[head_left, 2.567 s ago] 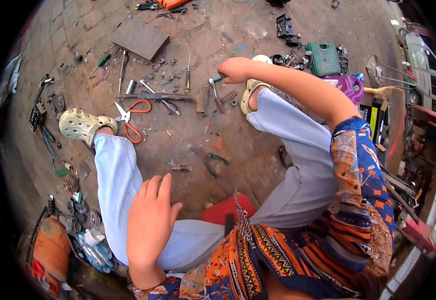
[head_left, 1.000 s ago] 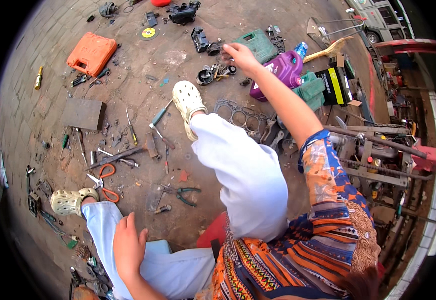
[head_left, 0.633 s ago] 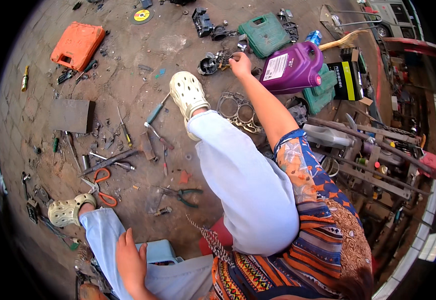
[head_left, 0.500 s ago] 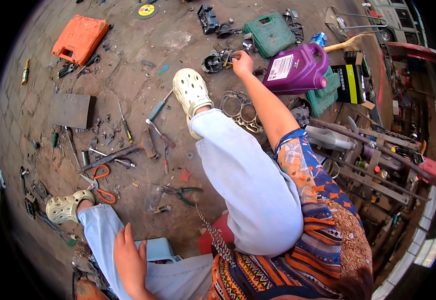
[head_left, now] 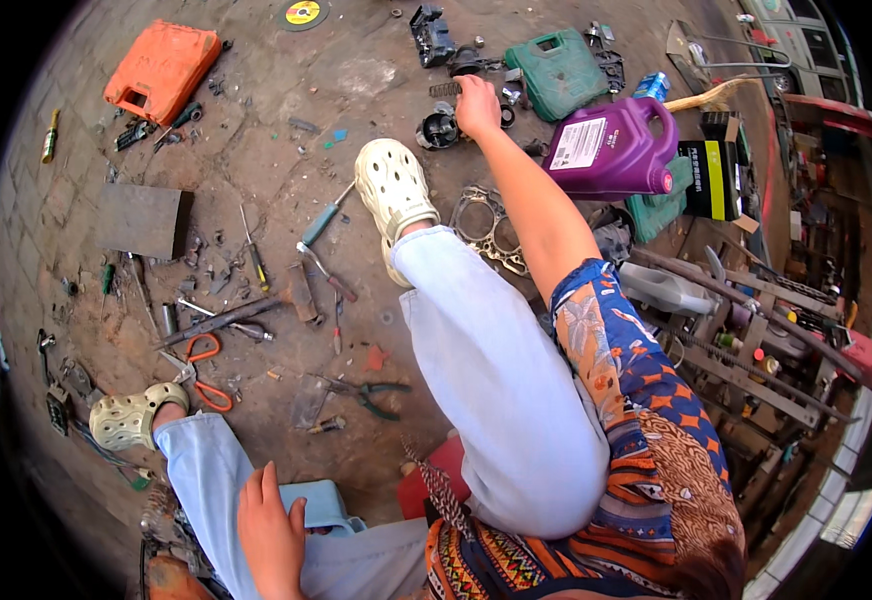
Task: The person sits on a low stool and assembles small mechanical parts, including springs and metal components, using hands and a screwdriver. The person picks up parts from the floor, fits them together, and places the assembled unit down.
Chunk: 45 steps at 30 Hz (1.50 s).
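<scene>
My right hand (head_left: 478, 106) is stretched out to the far part of the ground, its fingers closed on a short dark ribbed part (head_left: 445, 90) that sticks out to the left. Just below it lies a round metal housing (head_left: 439, 130). Dark machine parts (head_left: 431, 38) sit farther off. A flat metal gasket (head_left: 486, 228) with large round holes lies under my right forearm. My left hand (head_left: 271, 530) rests on my left leg, holding nothing, with its fingers extended and thumb apart. A light blue cloth-like thing (head_left: 318, 503) is beside it.
A purple jug (head_left: 611, 150) and green cases (head_left: 556, 75) stand right of my right hand. An orange case (head_left: 163, 70) lies far left. Orange-handled scissors (head_left: 204, 362), pliers (head_left: 371, 392) and screwdrivers (head_left: 324, 222) litter the ground. Metal bars (head_left: 746, 310) crowd the right side.
My right hand has moved farther away and slightly left, and the ribbed part now shows in its fingers above the round housing. My left hand stays on my leg, shifted slightly.
</scene>
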### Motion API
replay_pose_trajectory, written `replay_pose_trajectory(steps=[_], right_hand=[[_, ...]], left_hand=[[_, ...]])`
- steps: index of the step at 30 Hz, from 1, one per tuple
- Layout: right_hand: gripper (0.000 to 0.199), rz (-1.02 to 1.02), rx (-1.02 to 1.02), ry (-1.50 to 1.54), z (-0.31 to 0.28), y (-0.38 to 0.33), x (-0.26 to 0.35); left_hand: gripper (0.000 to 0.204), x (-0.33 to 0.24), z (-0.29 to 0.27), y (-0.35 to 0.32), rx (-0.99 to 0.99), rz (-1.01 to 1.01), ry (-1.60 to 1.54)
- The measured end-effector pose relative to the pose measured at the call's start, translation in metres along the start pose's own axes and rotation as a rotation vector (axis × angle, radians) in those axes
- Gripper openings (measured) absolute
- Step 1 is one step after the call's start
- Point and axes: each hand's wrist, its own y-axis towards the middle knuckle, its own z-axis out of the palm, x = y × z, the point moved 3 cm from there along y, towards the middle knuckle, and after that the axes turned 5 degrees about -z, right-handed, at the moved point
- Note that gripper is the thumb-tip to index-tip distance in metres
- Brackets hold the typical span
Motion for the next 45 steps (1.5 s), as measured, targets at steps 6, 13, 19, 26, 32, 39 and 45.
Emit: replay_pose_trajectory(steps=[6,13,19,26,32,39,45], right_hand=[[0.038,0.224,0.294,-0.240,0.014,0.021,-0.001],[0.029,0.121,0.314,-0.130,0.028,0.023,-0.018],[0.041,-0.034,0.340,0.016,0.027,0.028,-0.017],[0.032,-0.134,-0.144,0.025,-0.006,0.025,0.004],[0.036,0.167,-0.197,0.542,-0.046,-0.038,-0.039],[0.034,0.185,-0.065,0.128,-0.053,-0.087,-0.030],[0.034,0.167,-0.119,0.033,-0.043,-0.083,-0.028]], left_hand=[[0.056,-0.003,-0.001,0.003,0.028,-0.022,0.003],[0.055,-0.013,-0.005,0.001,0.018,0.018,-0.001],[0.057,-0.012,0.000,0.002,0.043,0.027,0.010],[0.057,-0.009,0.003,0.002,0.053,0.002,0.006],[0.060,-0.007,0.006,0.001,0.062,-0.007,0.007],[0.060,-0.004,0.009,0.005,0.056,0.025,0.024],[0.059,-0.008,0.001,0.005,0.048,0.014,0.032]])
